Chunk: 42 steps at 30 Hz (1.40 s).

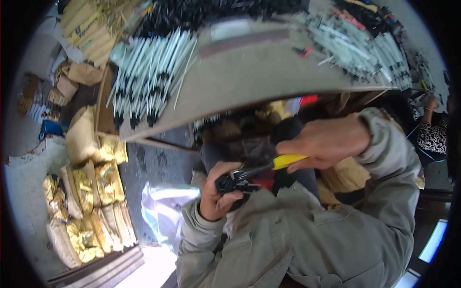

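Note:
My left hand (217, 191) is held in front of my body, its fingers closed round a small black part (224, 184) with thin metal pieces by it. My right hand (326, 141) grips a yellow-handled tool (289, 161). The tool's metal shaft points left and reaches the black part. Blur hides the tip, so I cannot tell its kind or whether it touches. Just below the shaft is a small red patch (266, 184), too unclear to name. Both hands are over my lap, on the near side of the table (230, 96).
Bundled pale rods with black ends (149, 72) lie at the table's left, and more pale rods (350, 48) at its right. A small red-and-black item (302, 52) sits between. Black parts (211, 14) are heaped behind. Brown and gold packages (91, 206) stand left. Another person's arm (427, 125) shows far right.

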Motion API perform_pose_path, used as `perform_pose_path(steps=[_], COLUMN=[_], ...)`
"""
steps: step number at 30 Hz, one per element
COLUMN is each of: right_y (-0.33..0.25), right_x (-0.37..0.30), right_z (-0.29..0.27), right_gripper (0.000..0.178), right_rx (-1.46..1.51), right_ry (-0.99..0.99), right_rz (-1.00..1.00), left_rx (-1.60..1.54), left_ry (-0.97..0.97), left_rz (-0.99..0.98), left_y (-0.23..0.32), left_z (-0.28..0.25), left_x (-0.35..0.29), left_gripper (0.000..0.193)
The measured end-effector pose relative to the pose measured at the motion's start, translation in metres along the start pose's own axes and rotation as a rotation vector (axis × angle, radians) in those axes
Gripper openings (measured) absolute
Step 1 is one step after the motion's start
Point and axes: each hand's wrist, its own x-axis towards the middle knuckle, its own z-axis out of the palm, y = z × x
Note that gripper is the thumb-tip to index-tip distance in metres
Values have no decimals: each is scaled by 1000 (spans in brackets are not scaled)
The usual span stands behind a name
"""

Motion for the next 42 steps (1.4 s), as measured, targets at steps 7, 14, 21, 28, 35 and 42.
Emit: perform_pose_path(steps=[7, 14, 21, 28, 35, 42], right_y=[67, 132, 49, 24, -13, -11], right_x=[16, 43, 79, 107, 113, 98], right_z=[13, 49, 98, 122, 150, 139], right_gripper=[43, 44, 59, 47, 55, 33], right_rx=[-434, -687, 17, 136, 1118, 778], right_ry=[562, 751, 704, 849, 674, 706], right_rz=[330, 361, -202, -420, -297, -289], left_rx=[183, -581, -1005, -1370, -1912, -1284], left_ry=[565, 1009, 712, 689, 721, 547], left_rz=[64, 149, -173, -340, -203, 34], left_y=[2, 13, -112, -133, -114, -137], left_z=[-21, -67, -93, -15, 34, 20], left_x=[11, -10, -53, -60, -72, -77], left_gripper=[59, 53, 59, 49, 25, 31])
